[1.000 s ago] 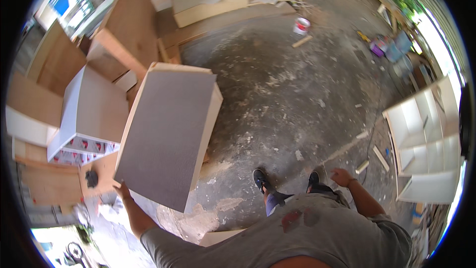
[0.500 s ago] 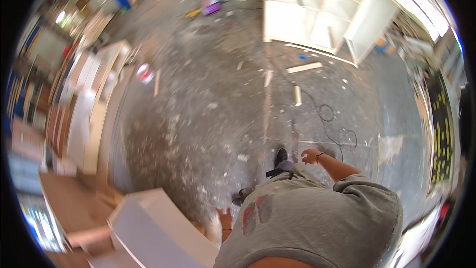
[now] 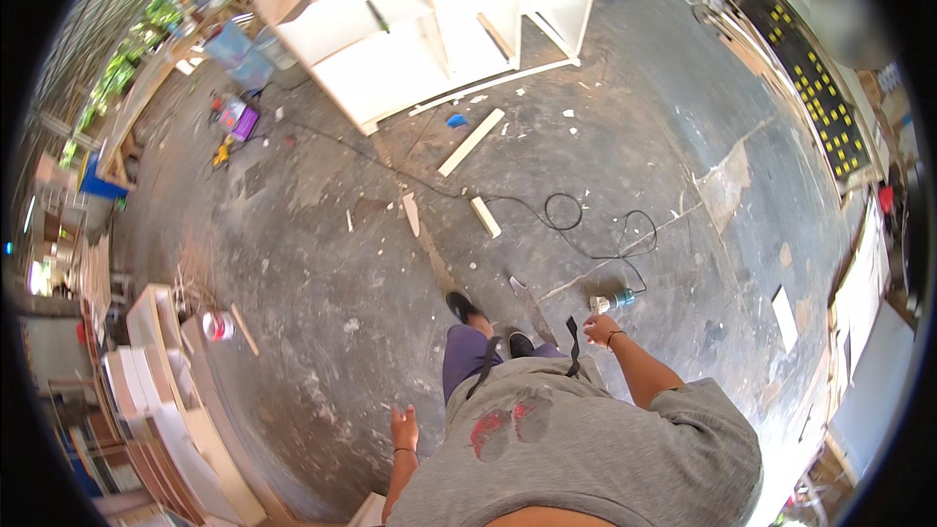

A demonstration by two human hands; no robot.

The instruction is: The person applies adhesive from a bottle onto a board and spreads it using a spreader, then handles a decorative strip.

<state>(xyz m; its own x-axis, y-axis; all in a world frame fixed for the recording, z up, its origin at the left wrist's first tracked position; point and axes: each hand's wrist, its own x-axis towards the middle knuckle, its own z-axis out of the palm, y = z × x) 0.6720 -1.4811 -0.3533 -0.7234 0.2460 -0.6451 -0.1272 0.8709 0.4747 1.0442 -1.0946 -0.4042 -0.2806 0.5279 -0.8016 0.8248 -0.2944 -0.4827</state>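
Observation:
My left hand (image 3: 403, 427) hangs beside my body with its fingers apart and nothing in it. On the other side, my right hand (image 3: 597, 332) has curled fingers; a pale spot shows at the fingertips, too small to name. Just beyond it a teal corded power tool (image 3: 613, 301) lies on the floor, apart from the hand as far as I can see. Its black cord (image 3: 564, 212) loops away across the concrete. Two dark straps (image 3: 573, 346) dangle at my waist, one close to the right hand.
A large white cabinet (image 3: 386, 63) with open compartments stands ahead. Wood offcuts (image 3: 471, 142) and a blue scrap (image 3: 457, 121) litter the floor before it. Stacked panels (image 3: 200, 429) and a red-and-white tub (image 3: 218, 326) are at left. A black panel with yellow marks (image 3: 810, 78) leans at right.
My view has swung to the right, so the cabinet now sits further left. The teal tool has come into view near my right hand. The pale box-like panel at lower left has mostly left view.

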